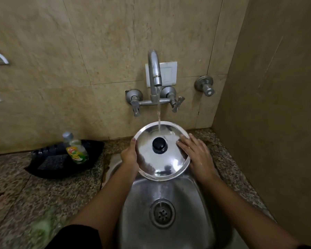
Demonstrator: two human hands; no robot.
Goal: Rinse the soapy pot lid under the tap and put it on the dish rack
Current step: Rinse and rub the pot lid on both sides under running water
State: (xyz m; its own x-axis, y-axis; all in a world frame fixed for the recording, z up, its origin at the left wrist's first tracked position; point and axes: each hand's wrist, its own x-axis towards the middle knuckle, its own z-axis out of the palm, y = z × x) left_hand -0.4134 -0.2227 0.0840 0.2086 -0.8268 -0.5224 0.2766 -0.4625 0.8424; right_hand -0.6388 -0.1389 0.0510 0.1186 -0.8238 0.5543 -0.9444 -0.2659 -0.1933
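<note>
Below the tap, the steel sink fills the lower middle of the view. The pot lid is held above the sink's back part, straight under the tap's spout. It is tilted, with its domed top facing the camera.

The lid looks like thin sheet steel, so it is probably light, stiff and not fragile, though it would clatter if dropped. Being wet, and soapy by the task, it is likely very slippery. The smooth dome offers no purchase, so the surest holds are the rim, pinched with a thumb over the edge, or the knob at the centre.

It is round and mirror-bright, with a turned-down rim and smeared reflections across the dome. No clear foam shows on it.

The left hand, below and left of the tap, grips the lid's left edge. Its thumb lies over the rim and its fingers are hidden behind. The right hand, below and right of the tap, lies flat with straight fingers on the lid's right side, pressing on it rather than clasping it.

The black knob stands at the dome's centre, directly below the spout. The thin stream of water falls from the tap and lands on the lid's far half, just beyond the knob.
</note>
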